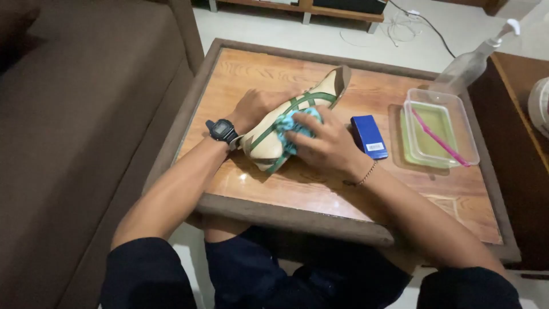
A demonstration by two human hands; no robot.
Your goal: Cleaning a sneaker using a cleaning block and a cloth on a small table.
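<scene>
A: Brown sofa (68, 114) fills the left side; pale tiled floor (274, 23) shows beyond. Wooden counter (320, 189) with a raised dark rim sits in front of the seated person.

B: And the shoe?

A: Cream shoe (297, 109) with green stripes lies on its side near the middle of the counter. Its long axis runs diagonally, one end toward the far right, the other toward the near left and the person's left wrist. Which end is toe I cannot tell for sure.

B: Hands?

A: Left hand (257, 106) sits behind the shoe on its far-left flank, fingers bent against the upper, bracing it; watch (220, 130) on that wrist. Right hand (326, 143) comes in from the near right, fingers (306, 123) curled over a bunched teal cloth (286, 129) and pressing it onto the shoe's side at mid-length. Both hands touch the shoe; the right lies across its axis.

B: Smaller items?

A: Clear tray (443, 103) of yellowish liquid at the right, pink toothbrush (440, 140) lying slantwise in it. Pump bottle (474, 60) behind it. Blue box (369, 136) just beside the right hand.
</scene>
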